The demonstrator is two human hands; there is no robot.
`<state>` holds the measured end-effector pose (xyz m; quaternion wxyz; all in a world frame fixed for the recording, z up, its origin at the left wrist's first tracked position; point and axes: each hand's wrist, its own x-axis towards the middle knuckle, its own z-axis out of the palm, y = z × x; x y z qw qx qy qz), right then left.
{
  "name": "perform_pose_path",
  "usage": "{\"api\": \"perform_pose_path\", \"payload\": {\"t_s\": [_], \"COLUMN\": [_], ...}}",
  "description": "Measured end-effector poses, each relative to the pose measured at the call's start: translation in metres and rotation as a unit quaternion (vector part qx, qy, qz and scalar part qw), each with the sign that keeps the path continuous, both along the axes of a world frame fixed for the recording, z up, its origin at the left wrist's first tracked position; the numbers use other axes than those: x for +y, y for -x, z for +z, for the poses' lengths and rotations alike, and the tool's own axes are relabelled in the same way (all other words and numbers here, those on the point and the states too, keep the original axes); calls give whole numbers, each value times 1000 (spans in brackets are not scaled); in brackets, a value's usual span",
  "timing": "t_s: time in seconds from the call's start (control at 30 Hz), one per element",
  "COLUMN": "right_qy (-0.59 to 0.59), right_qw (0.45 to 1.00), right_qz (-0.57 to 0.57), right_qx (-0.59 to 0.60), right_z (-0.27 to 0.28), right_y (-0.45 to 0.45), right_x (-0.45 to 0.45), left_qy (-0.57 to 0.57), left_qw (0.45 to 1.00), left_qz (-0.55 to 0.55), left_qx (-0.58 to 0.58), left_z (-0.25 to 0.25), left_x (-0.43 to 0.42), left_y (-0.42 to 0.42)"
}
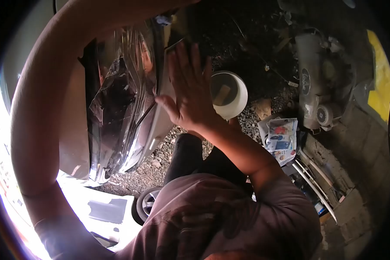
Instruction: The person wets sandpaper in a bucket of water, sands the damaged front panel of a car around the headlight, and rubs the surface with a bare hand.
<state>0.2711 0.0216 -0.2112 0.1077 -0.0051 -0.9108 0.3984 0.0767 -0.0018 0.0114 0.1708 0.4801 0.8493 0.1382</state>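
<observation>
My right hand is open, palm down with its fingers stretched out, over or against the narrow pale panel beside a vehicle light. Whether it presses on the panel cannot be told. The clear light cover looks cracked or creased, with dark and reddish parts inside. My left arm curves up the left side and across the top; its hand lies outside the frame. Just right of my right hand, a white bucket stands on the gravel with a light block inside.
A folded printed paper lies to the right, near long thin rods. Further right are a dusty translucent container and a yellow sheet. A wheel shows at the lower left. Gravel surrounds my legs.
</observation>
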Motion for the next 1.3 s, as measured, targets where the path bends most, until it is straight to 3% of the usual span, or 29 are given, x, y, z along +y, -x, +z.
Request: {"api": "perform_pose_path", "payload": {"t_s": [0.03, 0.13, 0.23, 0.37, 0.43, 0.47, 0.53, 0.6, 0.67, 0.8, 0.97, 1.07, 1.3], "right_qy": [-2, 4, -33, 5, -21, -23, -30, -48, -52, -55, -26, -11, -20], "right_qw": [1000, 998, 996, 998, 999, 1000, 999, 999, 997, 997, 997, 978, 982], "right_qz": [2, 42, 29, -57, -44, -12, 25, 7, -46, -29, -37, -156, -169], "right_qx": [-2, -37, -76, 11, -3, -12, -19, -15, 15, 52, 55, 139, 81], "right_z": [0, -11, -8, -4, 0, -3, -12, -4, 13, 1, -23, -17, -22], "right_y": [-6, -52, -50, 3, -14, -36, -75, -55, -17, -35, -63, -11, -51], "right_x": [-6, -32, -34, -11, -20, -31, -48, -32, -11, -16, -44, -33, -76], "left_qy": [1, -32, 130, 91, 91, 61, 37, -34, -36, -42, -54, -52, -71], "left_qw": [999, 989, 989, 968, 956, 924, 882, 890, 899, 906, 899, 900, 907], "left_qz": [3, -11, 1, -92, -146, -177, -209, -124, -112, -46, -55, -61, -100], "left_qx": [-34, 142, 69, 215, 236, 333, 422, 436, 422, 418, 431, 428, 403], "left_z": [-1, -8, 0, -44, -34, -22, -10, -21, -22, -28, -31, -26, -26], "left_x": [-3, -3, -5, -28, -40, -55, -85, -126, -138, -129, -126, -125, -135], "left_y": [1, -5, -13, 9, 5, -4, -25, -32, -33, -42, -45, -44, -20]}}
